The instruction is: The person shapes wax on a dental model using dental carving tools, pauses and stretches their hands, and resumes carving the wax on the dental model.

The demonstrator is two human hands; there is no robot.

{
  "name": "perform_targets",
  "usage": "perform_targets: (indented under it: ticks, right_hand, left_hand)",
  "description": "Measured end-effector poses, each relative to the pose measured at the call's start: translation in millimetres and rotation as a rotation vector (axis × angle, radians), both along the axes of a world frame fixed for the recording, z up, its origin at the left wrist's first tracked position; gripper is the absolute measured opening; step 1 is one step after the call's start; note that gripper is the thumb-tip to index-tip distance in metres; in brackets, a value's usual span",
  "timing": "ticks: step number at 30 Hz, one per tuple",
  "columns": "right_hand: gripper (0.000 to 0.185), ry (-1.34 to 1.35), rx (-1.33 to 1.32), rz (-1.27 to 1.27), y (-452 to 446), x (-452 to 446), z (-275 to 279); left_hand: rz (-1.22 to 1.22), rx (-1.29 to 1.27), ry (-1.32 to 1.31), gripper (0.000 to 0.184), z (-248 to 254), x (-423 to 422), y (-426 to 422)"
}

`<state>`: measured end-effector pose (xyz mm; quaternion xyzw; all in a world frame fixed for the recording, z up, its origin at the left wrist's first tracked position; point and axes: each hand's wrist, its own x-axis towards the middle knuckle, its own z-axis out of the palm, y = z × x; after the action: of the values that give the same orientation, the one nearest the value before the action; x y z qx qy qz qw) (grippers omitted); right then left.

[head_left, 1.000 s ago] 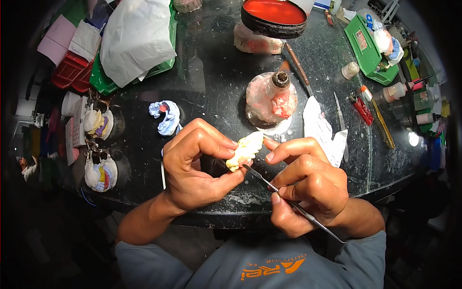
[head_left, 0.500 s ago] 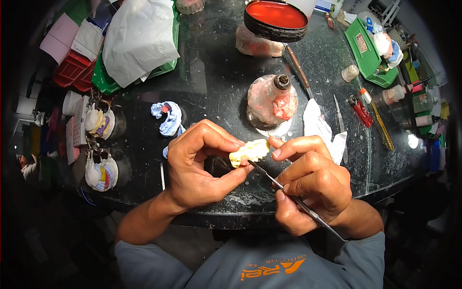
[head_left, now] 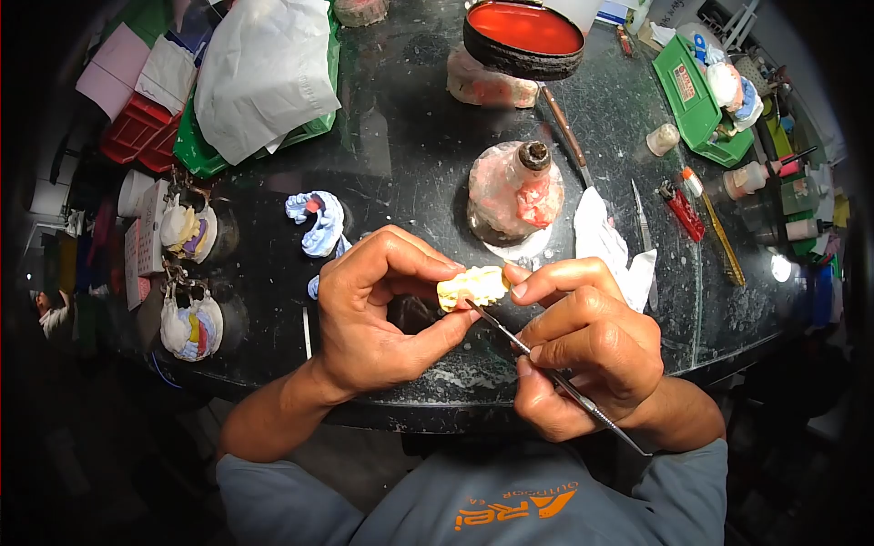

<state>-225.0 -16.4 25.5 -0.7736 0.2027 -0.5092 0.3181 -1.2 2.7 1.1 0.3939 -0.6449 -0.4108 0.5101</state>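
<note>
Between thumb and fingertips, my left hand (head_left: 378,314) pinches a pale yellow dental cast piece (head_left: 475,288). A thin metal carving tool (head_left: 566,386) is gripped in my right hand (head_left: 596,350), its tip touching the cast near my left thumb. My right index fingertip rests at the right end of the cast. A blue dental model (head_left: 319,224) lies on the table behind my left hand. The burner (head_left: 517,196), crusted with pink wax, stands beyond the cast.
A pan of red wax (head_left: 523,29) is at the top. White cloth (head_left: 603,238), tweezers (head_left: 644,214) and a red-handled tool (head_left: 681,209) lie right. Mounted models (head_left: 191,323) stand left. Green trays (head_left: 685,91) sit farther back.
Compared with a second ago, the yellow cast has turned closer to level and shifted slightly right, with both hands moving slightly. The tool tip has moved a little up on the cast.
</note>
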Motion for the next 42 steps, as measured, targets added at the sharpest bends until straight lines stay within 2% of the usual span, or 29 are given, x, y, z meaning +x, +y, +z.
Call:
perform_targets:
  ticks: [5,14,23,25,31,42]
  right_hand:
    - [0.028,0.06,0.032,0.06,1,-5,4]
    - [0.029,0.051,0.021,0.054,1,-4,2]
    - [0.022,-0.037,0.028,0.008,-2,-8,6]
    - [0.021,0.009,0.024,0.041,-4,-14,9]
    - [0.014,0.007,-0.012,0.016,-9,-19,6]
    - [0.015,0.003,0.0,0.006,-9,-18,6]
  left_hand:
    - [0.001,0.01,-0.001,0.043,1,0,1]
    - [0.002,0.002,-0.009,0.043,1,0,0]
    - [0.008,0.037,0.048,0.043,2,-2,1]
    - [0.001,0.046,0.067,0.044,2,-2,1]
    - [-0.03,0.179,0.214,0.046,4,-5,0]
    - [-0.055,0.137,0.179,0.046,3,-3,-1]
